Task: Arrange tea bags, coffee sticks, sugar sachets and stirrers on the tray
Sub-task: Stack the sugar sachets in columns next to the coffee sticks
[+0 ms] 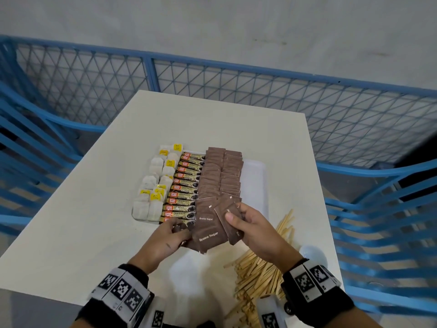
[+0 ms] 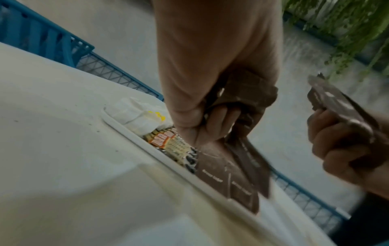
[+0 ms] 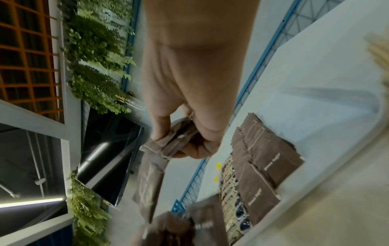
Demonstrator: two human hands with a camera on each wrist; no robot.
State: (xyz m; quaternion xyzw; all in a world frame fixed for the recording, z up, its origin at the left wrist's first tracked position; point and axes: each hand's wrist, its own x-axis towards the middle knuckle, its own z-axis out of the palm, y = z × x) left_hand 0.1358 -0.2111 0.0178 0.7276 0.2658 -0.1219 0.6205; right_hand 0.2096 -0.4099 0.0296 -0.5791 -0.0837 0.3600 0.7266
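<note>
On tray [image 1: 256,176], tea bags [image 1: 155,185], coffee sticks [image 1: 185,185], sugar sachets [image 1: 221,174]

On the desk [image 1: 94,209] lies the tray [image 1: 256,176]. In it, just beyond the fingers [image 1: 233,217] of both hands, three bands run away from them: tea bags [image 1: 153,185] leftmost, coffee sticks [image 1: 184,188] in the middle, sugar sachets [image 1: 222,174] right of those. More sachets fan between the two hands. Stirrers [image 1: 260,268] lie heaped on the desk, right of and behind the right fingers.

White tea bags [image 1: 152,185], coffee sticks [image 1: 185,185], brown sugar sachets [image 1: 222,174] fill tray [image 1: 256,176]; stirrers [image 1: 262,263] beside.
</note>
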